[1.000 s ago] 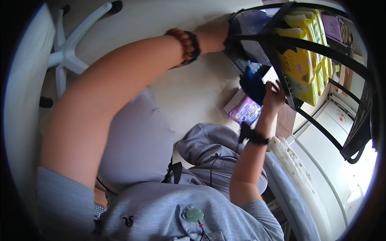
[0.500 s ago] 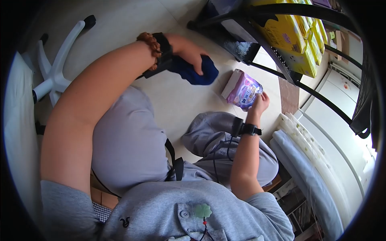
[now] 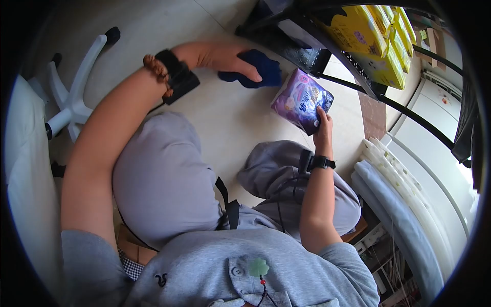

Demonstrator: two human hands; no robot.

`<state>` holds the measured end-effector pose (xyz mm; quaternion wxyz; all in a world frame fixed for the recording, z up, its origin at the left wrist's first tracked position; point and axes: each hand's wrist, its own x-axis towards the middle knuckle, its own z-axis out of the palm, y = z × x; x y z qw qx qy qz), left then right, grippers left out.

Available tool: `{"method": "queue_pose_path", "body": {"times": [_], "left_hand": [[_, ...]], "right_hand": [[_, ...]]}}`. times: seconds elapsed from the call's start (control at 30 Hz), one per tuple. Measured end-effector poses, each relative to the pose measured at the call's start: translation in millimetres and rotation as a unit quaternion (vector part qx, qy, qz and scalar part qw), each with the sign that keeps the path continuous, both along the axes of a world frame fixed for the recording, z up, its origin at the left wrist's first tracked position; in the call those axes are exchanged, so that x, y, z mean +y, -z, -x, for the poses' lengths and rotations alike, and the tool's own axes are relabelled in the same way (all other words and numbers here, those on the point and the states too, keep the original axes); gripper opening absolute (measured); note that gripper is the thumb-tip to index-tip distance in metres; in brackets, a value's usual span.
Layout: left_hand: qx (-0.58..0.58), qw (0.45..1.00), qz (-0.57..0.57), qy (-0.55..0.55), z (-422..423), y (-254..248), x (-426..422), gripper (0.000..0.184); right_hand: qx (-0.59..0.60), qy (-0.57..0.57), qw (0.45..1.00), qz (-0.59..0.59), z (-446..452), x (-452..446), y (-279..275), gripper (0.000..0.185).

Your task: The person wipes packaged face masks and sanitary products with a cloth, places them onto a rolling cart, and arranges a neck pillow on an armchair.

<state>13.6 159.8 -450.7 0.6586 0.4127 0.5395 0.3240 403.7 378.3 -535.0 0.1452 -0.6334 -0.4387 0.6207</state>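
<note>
My left hand [image 3: 217, 56], with a beaded bracelet and a black strap at the wrist, is closed on a dark blue cloth [image 3: 267, 69] over the floor. Its thumb lies across the top of the cloth; the other fingers are mostly hidden. To the right, my right hand [image 3: 324, 128] grips the lower right corner of a purple plastic pack [image 3: 299, 100] with printed lettering. The thumb presses on the printed face. The pack is tilted and sits just right of the cloth, near the foot of a black rack.
The black rack [image 3: 353, 69] holds yellow packs [image 3: 386, 61] at the upper right. A white chair base [image 3: 71, 100] stands on the left. Rolled pale fabric [image 3: 399, 215] lies along the right side. My bent knees [image 3: 163, 174] frame the tiled floor [image 3: 225, 123].
The purple pack has swung left and turned, so its printed face shows more and its pale side is gone from view. My left hand and the cloth have moved up slightly.
</note>
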Motion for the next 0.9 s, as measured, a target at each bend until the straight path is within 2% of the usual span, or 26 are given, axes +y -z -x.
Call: {"method": "queue_pose_path", "body": {"times": [0.07, 0.1, 0.17, 0.2, 0.23, 0.3, 0.33, 0.37, 0.4, 0.43, 0.5, 0.53, 0.6, 0.67, 0.77, 0.8, 0.9], "left_hand": [[-0.048, 0.996, -0.015, -0.068, -7.0, -2.6, -10.6, 0.066], [-0.072, 0.993, -0.038, -0.088, -9.9, -4.4, -11.0, 0.066], [-0.119, 0.98, -0.085, -0.132, -21.9, -2.6, -6.5, 0.067], [-0.125, 0.986, -0.086, -0.066, -28.6, 10.5, 0.3, 0.067], [-0.09, 0.992, -0.085, -0.02, -37.3, -6.4, -0.1, 0.066], [0.093, 0.972, -0.21, 0.038, -54.5, -18.4, -1.2, 0.064], [0.235, 0.913, -0.329, 0.046, -68.0, -7.0, -2.2, 0.064], [0.368, 0.821, -0.434, 0.053, -78.6, 5.9, -1.5, 0.064], [0.289, 0.888, -0.34, 0.112, -68.3, -3.6, 5.1, 0.061], [0.264, 0.902, -0.331, 0.089, -66.3, 3.4, 8.7, 0.06], [0.216, 0.925, -0.309, 0.044, -62.6, 19.0, 10.1, 0.058], [0.231, 0.919, -0.32, 0.005, -58.7, 19.8, 6.3, 0.056], [0.068, 0.98, -0.182, -0.045, -48.0, 25.2, 1.2, 0.056], [-0.08, 0.995, -0.021, -0.057, -34.1, 18.6, -7.2, 0.058], [-0.196, 0.971, 0.037, -0.133, -24.8, 15.0, -18.8, 0.061], [-0.212, 0.963, -0.013, -0.166, -26.5, 9.4, -17.2, 0.061], [-0.095, 0.974, -0.157, -0.132, -36.9, -2.1, -11.8, 0.059]], "right_hand": [[-0.012, -0.009, 0.999, 0.033, 38.9, -29.5, -35.0, 0.082], [0.002, -0.035, 0.996, 0.078, 55.6, -42.1, -50.2, 0.085], [0.011, -0.07, 0.996, 0.056, 78.6, -75.4, -57.5, 0.08], [0.023, -0.095, 0.994, 0.052, 98.8, -94.6, -69.6, 0.065], [0.036, -0.119, 0.991, 0.048, 114.1, -111.1, -77.7, 0.051], [0.164, -0.062, 0.978, 0.111, 124.4, -125.4, -71.5, 0.044], [0.25, -0.063, 0.956, 0.14, 127.6, -122.3, -69.2, 0.044], [0.332, -0.062, 0.926, 0.168, 127.7, -117.0, -65.1, 0.044], [0.26, -0.071, 0.95, 0.157, 129.3, -113.0, -66.9, 0.046], [0.201, -0.087, 0.968, 0.12, 130.4, -111.6, -69.6, 0.047], [0.159, -0.095, 0.981, 0.061, 133.4, -114.2, -86.1, 0.045], [0.114, -0.084, 0.989, 0.044, 138.7, -119.4, -101.3, 0.039], [0.063, -0.131, 0.989, 0.025, 147.9, -129.9, -136.2, 0.035], [0.072, -0.148, 0.986, 0.004, 146.3, -134.1, -156.8, 0.035], [0.1, -0.167, 0.98, -0.032, 141.0, -129.8, -173.1, 0.033], [0.081, -0.169, 0.981, -0.048, 137.6, -123.0, -167.5, 0.033], [0.026, -0.165, 0.98, -0.108, 132.3, -104.3, -128.9, 0.025]]}}
